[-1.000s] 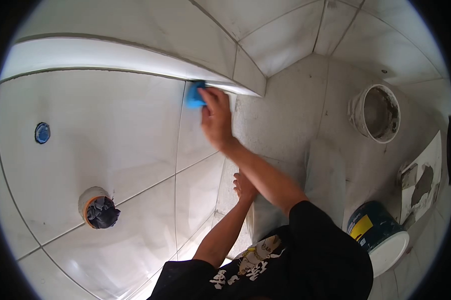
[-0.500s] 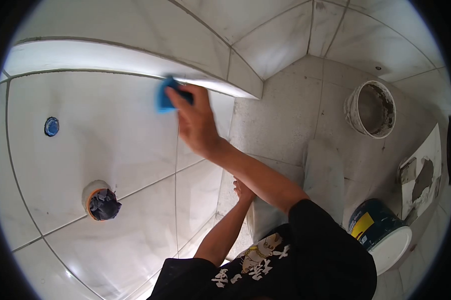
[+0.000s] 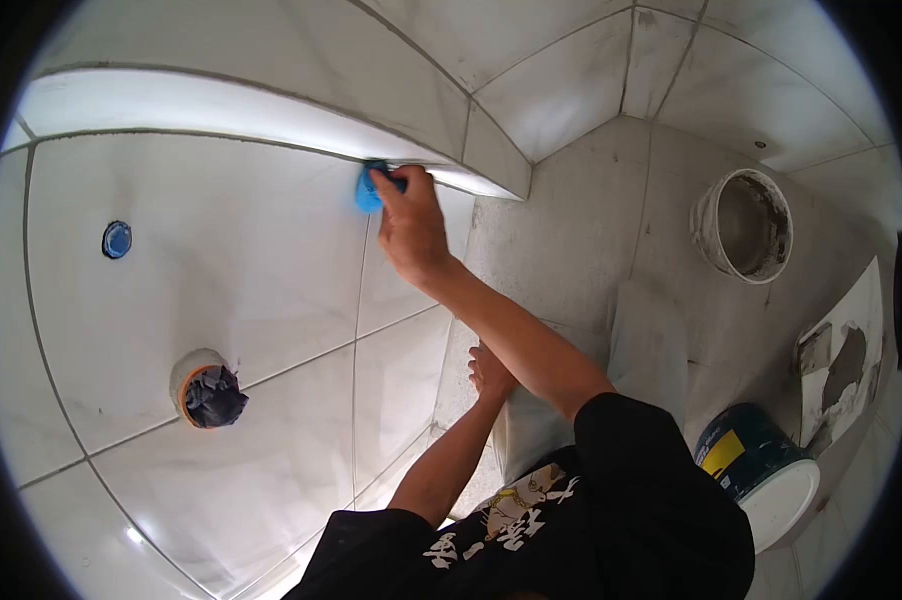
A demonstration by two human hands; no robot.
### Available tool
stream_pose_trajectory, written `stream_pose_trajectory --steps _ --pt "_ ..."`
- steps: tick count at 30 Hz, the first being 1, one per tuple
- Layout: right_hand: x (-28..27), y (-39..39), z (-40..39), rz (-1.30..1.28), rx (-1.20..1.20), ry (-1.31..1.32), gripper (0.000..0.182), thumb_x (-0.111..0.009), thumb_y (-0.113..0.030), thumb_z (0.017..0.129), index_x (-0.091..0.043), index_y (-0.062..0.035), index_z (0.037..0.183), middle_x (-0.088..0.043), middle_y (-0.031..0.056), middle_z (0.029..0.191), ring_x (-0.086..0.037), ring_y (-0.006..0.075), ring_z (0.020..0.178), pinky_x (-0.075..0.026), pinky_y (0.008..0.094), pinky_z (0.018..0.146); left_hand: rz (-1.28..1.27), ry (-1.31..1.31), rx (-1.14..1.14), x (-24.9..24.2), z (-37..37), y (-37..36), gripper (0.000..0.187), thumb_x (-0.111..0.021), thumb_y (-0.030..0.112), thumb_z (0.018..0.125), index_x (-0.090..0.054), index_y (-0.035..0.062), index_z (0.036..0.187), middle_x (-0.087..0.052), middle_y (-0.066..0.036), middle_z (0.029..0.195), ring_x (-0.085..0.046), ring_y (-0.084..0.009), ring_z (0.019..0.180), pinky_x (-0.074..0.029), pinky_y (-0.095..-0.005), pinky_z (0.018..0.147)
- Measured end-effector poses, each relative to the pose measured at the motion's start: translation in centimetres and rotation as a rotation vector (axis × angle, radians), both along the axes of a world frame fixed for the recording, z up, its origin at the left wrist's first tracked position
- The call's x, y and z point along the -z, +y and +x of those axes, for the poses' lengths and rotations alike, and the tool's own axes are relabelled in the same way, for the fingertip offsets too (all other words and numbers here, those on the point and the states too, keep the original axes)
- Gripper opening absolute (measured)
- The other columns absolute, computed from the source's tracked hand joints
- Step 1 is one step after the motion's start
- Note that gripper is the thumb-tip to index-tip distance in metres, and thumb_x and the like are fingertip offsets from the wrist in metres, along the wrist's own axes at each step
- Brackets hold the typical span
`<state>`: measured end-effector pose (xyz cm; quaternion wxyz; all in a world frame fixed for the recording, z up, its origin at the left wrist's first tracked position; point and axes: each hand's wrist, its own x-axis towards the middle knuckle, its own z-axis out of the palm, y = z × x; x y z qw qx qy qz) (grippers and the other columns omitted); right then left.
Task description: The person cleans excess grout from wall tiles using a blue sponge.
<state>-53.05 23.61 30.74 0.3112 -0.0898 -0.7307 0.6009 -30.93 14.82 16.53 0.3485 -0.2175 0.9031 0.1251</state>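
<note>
My right hand (image 3: 411,228) is closed around a blue sponge (image 3: 370,190), blurred by motion. It presses the sponge to the white tiled wall (image 3: 261,220), at the joint just under a jutting tiled ledge (image 3: 221,97). Lower down, my left hand (image 3: 487,372) rests by my knee, partly covered by my right forearm. Its visible fingers are loosely bent and slightly apart, with nothing seen in them. Set in the wall are a small blue plug (image 3: 117,239) and an orange-rimmed pipe opening (image 3: 188,395) stuffed with dark crumpled material (image 3: 216,396).
On the tiled floor (image 3: 561,230) to the right stands a bucket (image 3: 709,225) smeared with grey residue. Nearer me, a dark green tub (image 3: 746,448) with a white lid lies tilted. Beside it is a white board (image 3: 861,325) with a grey patch.
My right hand has slid the sponge rightward along the joint below the ledge. The view has shifted slightly. My left hand stays by the knee.
</note>
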Motion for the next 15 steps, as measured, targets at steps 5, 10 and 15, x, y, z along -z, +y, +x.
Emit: stream_pose_trajectory --steps 5,10,15 --pt "-4.9 0.6 0.4 -0.004 0.054 0.318 0.061 -0.061 0.015 0.075 -0.063 -0.0073 0.131 -0.052 0.0209 0.121 -0.055 0.0384 0.108 -0.05 0.0409 0.089 -0.029 0.057 0.258 7.3 3.9 -5.4 0.086 -0.071 0.051 0.083 -0.034 0.0092 0.148 -0.043 -0.024 0.137 -0.049 -0.0456 0.125 -0.042 -0.0574 0.102" --pt "9.7 -1.0 -0.4 -0.004 0.111 -0.036 0.045 -0.058 0.007 0.078 -0.066 -0.0039 0.121 -0.058 0.0247 0.117 -0.058 0.0408 0.107 -0.051 0.0437 0.089 -0.05 -0.018 0.115 -1.0 -0.7 1.2 0.091 -0.071 0.053 0.083 -0.034 0.0021 0.148 -0.045 -0.026 0.136 -0.049 -0.0464 0.126 -0.039 -0.0583 0.104" --pt "15.2 -0.7 -0.7 -1.195 0.009 -0.548 0.015 -0.059 -0.012 0.083 -0.063 -0.0001 0.092 -0.064 0.0066 0.078 -0.064 0.0191 0.067 -0.053 0.0337 0.06 -0.094 0.005 0.071 0.7 -0.3 0.5 0.1 -0.069 0.064 0.079 -0.035 0.0022 0.15 -0.041 -0.028 0.144 -0.047 -0.0471 0.128 -0.037 -0.0587 0.107"
